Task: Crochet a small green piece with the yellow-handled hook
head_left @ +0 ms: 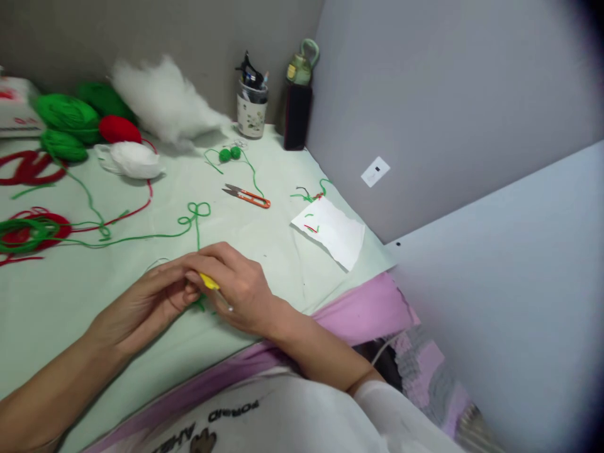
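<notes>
- The right hand [240, 292] has its fingers [212, 255] curled tight around a yellow-handled crochet hook [210, 283]. The hook's metal shaft pokes out below the thumb.
- The left hand [146, 305] meets it, fingertips [182, 286] pinched shut. They seem to nip a small piece of green yarn [201, 305], though most of it is hidden between the two hands.
- Both hands rest on the pale green table [70, 296], nearer the person than the orange snips [248, 196].
- A loose green strand [141, 238] runs from the hands past a looped knot just left of the snips.
- Right of the snips lies a white paper [330, 231] carrying yarn scraps.
- Just behind the snips sit two green pompoms [230, 153].
- Further behind stand a patterned cup [251, 110] and a dark bottle [298, 94].
- Far left of the snips lie green yarn balls [66, 116], a red ball [119, 129] and white stuffing [160, 94].
</notes>
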`<state>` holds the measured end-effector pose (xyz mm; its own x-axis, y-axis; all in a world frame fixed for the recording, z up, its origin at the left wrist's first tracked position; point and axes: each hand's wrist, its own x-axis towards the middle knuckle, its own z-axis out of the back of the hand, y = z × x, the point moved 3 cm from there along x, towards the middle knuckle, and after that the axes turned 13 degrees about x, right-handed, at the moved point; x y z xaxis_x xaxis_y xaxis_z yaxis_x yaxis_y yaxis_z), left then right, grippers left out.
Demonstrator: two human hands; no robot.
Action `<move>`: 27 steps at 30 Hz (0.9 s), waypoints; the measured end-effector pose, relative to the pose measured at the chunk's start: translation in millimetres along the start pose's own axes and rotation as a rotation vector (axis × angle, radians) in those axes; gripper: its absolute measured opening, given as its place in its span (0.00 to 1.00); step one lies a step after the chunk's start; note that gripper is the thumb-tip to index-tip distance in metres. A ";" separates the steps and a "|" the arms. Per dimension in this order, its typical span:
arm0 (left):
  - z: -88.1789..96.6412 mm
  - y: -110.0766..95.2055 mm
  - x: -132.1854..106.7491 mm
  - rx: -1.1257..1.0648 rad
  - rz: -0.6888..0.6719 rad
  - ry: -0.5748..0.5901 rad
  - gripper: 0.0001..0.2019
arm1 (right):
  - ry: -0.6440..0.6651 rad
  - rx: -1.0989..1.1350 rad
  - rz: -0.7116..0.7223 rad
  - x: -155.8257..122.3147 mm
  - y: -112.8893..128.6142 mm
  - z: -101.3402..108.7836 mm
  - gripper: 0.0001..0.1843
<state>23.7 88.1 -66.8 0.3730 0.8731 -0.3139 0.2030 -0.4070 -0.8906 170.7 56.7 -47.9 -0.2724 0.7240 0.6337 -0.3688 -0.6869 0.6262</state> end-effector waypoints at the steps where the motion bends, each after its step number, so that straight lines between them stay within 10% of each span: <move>1: -0.4 0.2 -1.5 -0.035 0.040 0.013 0.05 | -0.036 0.030 0.026 0.5 2.2 1.1 0.13; 10: -7.8 -24.8 -37.3 -0.003 -0.057 -0.104 0.21 | -0.145 0.260 0.022 12.1 31.3 11.4 0.13; 18: -34.8 -32.9 -60.0 -0.080 -0.090 -0.117 0.28 | -0.141 -0.185 0.305 -2.7 54.3 22.0 0.27; 27: -30.0 -39.1 -68.3 -0.087 -0.047 -0.063 0.22 | -0.312 0.714 -0.270 3.8 42.7 36.1 0.13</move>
<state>17.4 36.4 -0.7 0.3039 0.9059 -0.2949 0.2976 -0.3843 -0.8739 186.0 27.9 -2.4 0.0433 0.8913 0.4513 0.2964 -0.4429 0.8462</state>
